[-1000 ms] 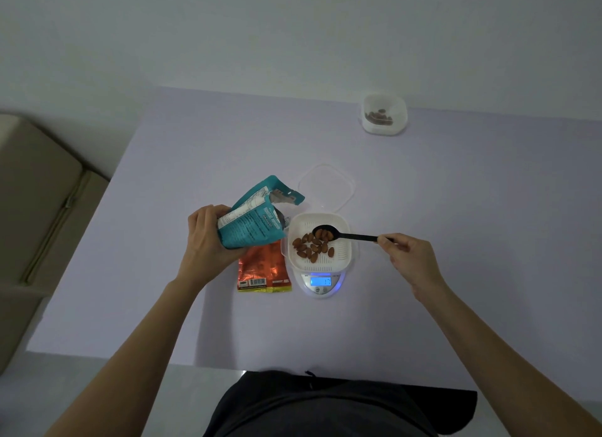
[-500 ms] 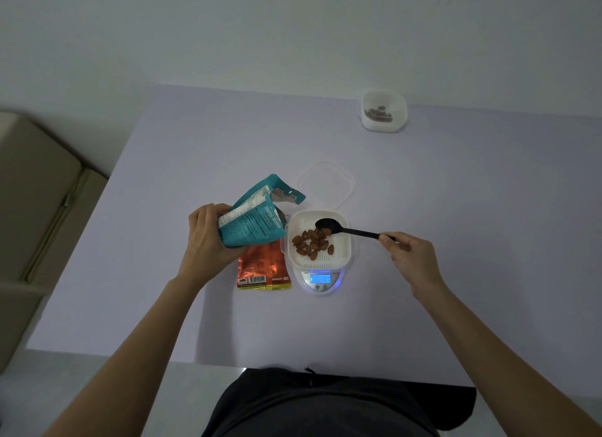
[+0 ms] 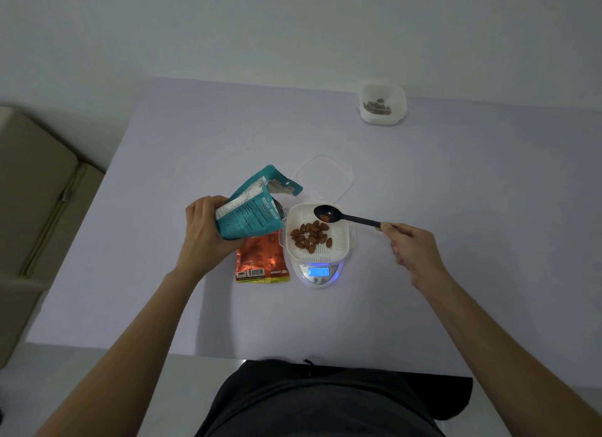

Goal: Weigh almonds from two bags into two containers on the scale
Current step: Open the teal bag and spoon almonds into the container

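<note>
Reading the scale [image 3: 318, 271] as roughly 17, we grip the teal bag [image 3: 248, 213] left-handed [image 3: 204, 231] while our right hand [image 3: 413, 245] pinches the spoon [image 3: 342, 215], now raised holding one almond [image 3: 323, 217].

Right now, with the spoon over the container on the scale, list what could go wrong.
1. The black spoon carries one almond above the far rim of the white container; a tilt could drop it onto the table unweighed.
2. The left hand holds the open teal bag tilted beside the container; almonds might spill out.
3. Bumping the container could shift it on the scale and upset the reading.
</note>
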